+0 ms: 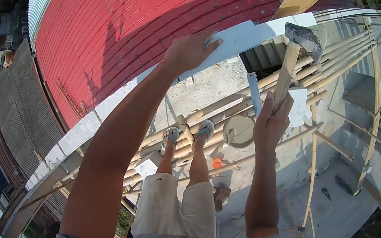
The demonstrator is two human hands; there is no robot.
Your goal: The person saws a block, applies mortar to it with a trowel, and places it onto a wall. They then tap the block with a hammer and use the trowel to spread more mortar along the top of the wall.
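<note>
My left hand [188,54] rests on a pale block [234,39] at the top of the curved wall. Its thumb stands apart from the fingers, which are partly hidden. My right hand [271,123] is wrapped around the wooden handle of a hammer [286,69], held upright with its worn grey head [305,40] above the fist. Left of that handle, a toothed saw blade [253,91] points upward; its handle is out of sight. Behind the right hand there is a white block [296,108]. Below and left of it sits a round tub of grey mortar [239,131].
My sandalled feet [188,136] stand on bamboo poles [223,111] high above a concrete floor [338,185]. A red tiled roof [114,34] slopes beyond the wall. An orange object [217,163] lies below. Upright bamboo poles [374,107] stand at the right.
</note>
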